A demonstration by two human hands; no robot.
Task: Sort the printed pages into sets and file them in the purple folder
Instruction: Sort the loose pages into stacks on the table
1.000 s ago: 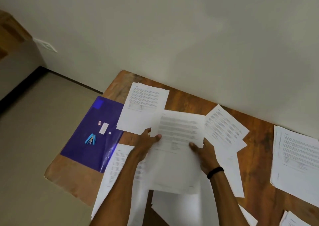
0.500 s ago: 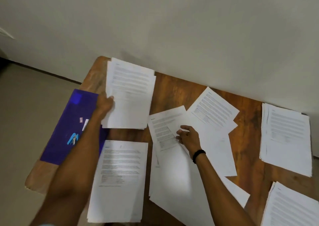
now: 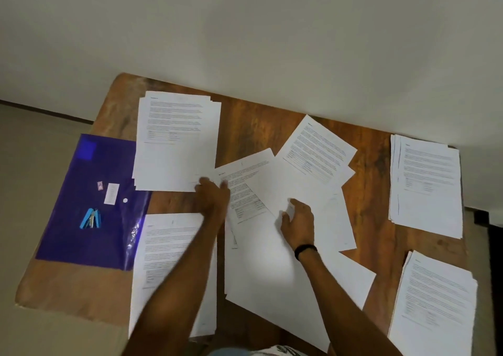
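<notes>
The purple folder (image 3: 81, 219) lies flat at the table's left edge with a blue stapler (image 3: 91, 219) on it. A stack of printed pages (image 3: 177, 140) sits at the back left, another stack (image 3: 168, 260) at the front left. Loose pages (image 3: 272, 187) are fanned across the middle. My left hand (image 3: 212, 195) reaches between the back-left stack and the loose pages, fingers spread over a printed sheet (image 3: 245, 189). My right hand (image 3: 298, 219) rests on a blank sheet in the middle, fingers loosely bent, holding nothing that I can see.
Two more page stacks lie on the right: one at the back right (image 3: 427, 184), one at the front right (image 3: 432, 306). The wooden table (image 3: 258, 127) stands against a white wall. A small white label (image 3: 111, 193) lies on the folder.
My left hand let go of the back-left stack and moved right to the loose pages in the middle. My right hand stayed on the middle sheets.
</notes>
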